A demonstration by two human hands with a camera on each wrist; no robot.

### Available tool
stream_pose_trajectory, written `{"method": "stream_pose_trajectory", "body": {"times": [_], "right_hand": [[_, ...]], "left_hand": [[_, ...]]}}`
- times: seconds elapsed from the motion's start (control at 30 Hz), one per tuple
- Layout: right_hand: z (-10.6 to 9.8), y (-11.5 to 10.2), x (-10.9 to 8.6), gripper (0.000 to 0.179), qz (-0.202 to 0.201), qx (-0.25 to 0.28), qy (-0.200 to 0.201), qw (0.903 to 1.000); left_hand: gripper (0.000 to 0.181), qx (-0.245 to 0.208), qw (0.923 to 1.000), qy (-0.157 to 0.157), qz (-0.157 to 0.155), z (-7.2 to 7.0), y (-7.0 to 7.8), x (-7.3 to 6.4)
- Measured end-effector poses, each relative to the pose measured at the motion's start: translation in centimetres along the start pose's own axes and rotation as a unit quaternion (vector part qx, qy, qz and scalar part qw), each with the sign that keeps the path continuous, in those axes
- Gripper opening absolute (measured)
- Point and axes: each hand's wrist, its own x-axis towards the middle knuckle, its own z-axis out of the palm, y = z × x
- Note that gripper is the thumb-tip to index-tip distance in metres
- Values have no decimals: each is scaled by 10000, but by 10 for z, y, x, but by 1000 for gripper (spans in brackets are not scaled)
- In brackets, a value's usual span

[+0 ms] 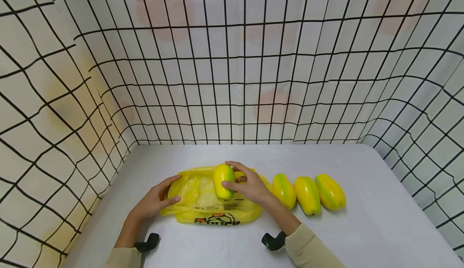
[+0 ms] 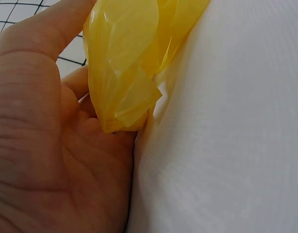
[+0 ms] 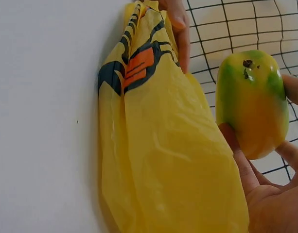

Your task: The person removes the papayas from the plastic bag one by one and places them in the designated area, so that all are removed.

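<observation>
A yellow plastic bag (image 1: 203, 209) with black and orange print lies on the table, its top spread apart. My left hand (image 1: 154, 199) holds the bag's left end; in the left wrist view, crumpled yellow film (image 2: 122, 73) sits between thumb and fingers. Over the bag, my right hand (image 1: 251, 185) grips a glossy yellow-and-green papaya-like fruit (image 1: 222, 181), thumb on the near side and fingers behind. The right wrist view shows this fruit (image 3: 251, 107) upright beyond the bag's side (image 3: 173, 160), dark flecks at its upper end.
Three similar fruits (image 1: 307, 195) lie side by side on the white table (image 1: 373, 227), right of the bag. A white wall with a black grid (image 1: 235, 71) surrounds the table's back and sides. Dark wrist devices (image 1: 273, 241) sit at both cuffs.
</observation>
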Motion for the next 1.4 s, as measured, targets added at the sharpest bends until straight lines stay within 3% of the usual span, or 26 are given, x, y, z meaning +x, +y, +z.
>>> {"method": "stream_pose_trajectory", "body": {"times": [0.73,1.0,1.4], "right_hand": [[-33,2,-15,64,46,108,361,9993],[-44,0,-23,66,139,488,288,9983],[-59,1,-30,61,32,595,225,9980]], "left_hand": [[68,24,10000,4,-23,-2,2,0],[68,38,10000,-8,-19,-3,3,-1],[68,9,10000,15,-56,-1,3,-1]]}}
